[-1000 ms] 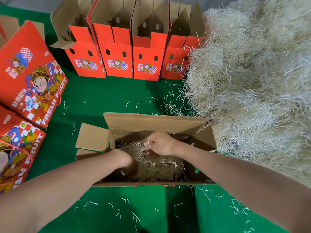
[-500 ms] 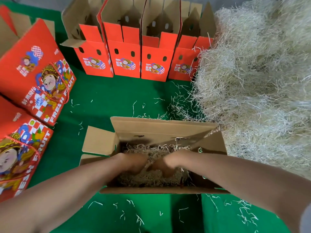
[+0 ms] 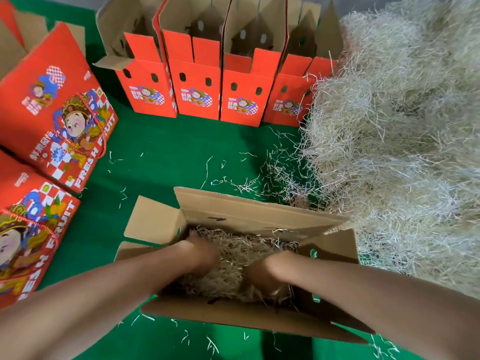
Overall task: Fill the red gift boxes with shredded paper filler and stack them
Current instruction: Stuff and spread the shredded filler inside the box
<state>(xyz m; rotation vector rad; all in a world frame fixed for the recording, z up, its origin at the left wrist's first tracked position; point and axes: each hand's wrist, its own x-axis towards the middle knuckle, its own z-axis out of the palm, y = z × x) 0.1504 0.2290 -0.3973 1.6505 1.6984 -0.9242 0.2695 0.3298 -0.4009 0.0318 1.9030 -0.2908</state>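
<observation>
An open gift box point(image 3: 249, 219) with brown inner walls lies in front of me on the green cloth, its flaps spread. Pale shredded paper filler point(image 3: 233, 258) covers its bottom. Both of my hands are down inside it. My left hand point(image 3: 201, 253) presses on the filler at the left side. My right hand point(image 3: 265, 275) is sunk into the filler at the right, its fingers hidden. A big heap of shredded paper point(image 3: 394, 141) fills the right side.
Several empty red boxes point(image 3: 197, 100) stand upright in a row at the back. Two closed red boxes point(image 3: 57, 113) printed FRESH FRUIT lie at the left. Loose paper strands are scattered over the green cloth point(image 3: 161, 157).
My right hand has dropped from above the filler down into the box. Both hands now push lower into the filler and further apart. The camera has moved closer.
</observation>
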